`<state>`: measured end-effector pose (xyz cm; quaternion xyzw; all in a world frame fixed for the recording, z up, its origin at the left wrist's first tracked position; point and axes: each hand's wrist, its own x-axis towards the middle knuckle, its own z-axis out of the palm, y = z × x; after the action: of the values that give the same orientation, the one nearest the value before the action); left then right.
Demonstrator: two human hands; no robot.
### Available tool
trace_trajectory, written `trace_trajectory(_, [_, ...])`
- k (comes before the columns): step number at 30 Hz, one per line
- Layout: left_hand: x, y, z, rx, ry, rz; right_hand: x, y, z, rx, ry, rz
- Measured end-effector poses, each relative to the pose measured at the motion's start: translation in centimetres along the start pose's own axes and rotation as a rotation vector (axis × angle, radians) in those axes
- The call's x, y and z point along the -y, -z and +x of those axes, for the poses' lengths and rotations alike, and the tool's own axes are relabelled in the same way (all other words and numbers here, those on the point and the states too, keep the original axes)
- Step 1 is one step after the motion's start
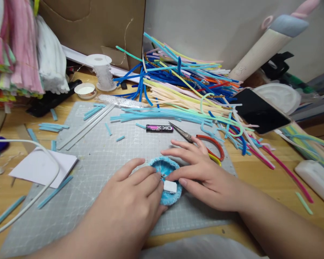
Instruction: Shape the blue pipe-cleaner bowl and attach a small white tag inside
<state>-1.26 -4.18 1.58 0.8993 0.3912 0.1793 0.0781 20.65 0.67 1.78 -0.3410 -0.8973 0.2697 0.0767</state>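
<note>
A small blue fuzzy bowl point(172, 199), seemingly made of pipe cleaners, sits over the cutting mat with its hollow side up. A white rectangular block point(170, 187) lies inside it, beside a small metallic-looking bit at the centre. My left hand point(136, 190) is closed round the bowl's left side, its fingertips reaching inside and partly hiding it. From the right, my right hand point(205, 172) stretches over the rim with fingers spread. Its index fingertip touches the inside near the centre, and the thumb is by the right rim.
Scissors point(187, 136) and a black-and-pink battery point(160, 128) lie beyond my hands on the grey cutting mat point(97, 151). Many pipe cleaners point(178, 82) are heaped behind. A phone point(260, 109) lies right; a white cable point(50, 154) loops at left near folded paper point(43, 167).
</note>
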Motion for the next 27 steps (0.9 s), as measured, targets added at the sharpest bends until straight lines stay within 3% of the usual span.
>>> trace_trajectory(4, [0.05,-0.03,0.07,-0.009,0.005,0.005,0.15,-0.10,-0.01,-0.026,0.016,0.003])
trace_trajectory(9, [-0.10,0.12,-0.07,-0.025,0.009,0.009,0.32,-0.28,-0.19,-0.263,0.058,0.022])
trace_trajectory(11, [-0.12,0.11,-0.06,-0.031,0.005,0.025,0.49,-0.31,-0.30,-0.300,0.090,-0.013])
trace_trajectory(27, [-0.06,-0.18,-0.05,-0.045,-0.011,0.039,0.84,-0.51,-0.24,-0.274,0.129,-0.095])
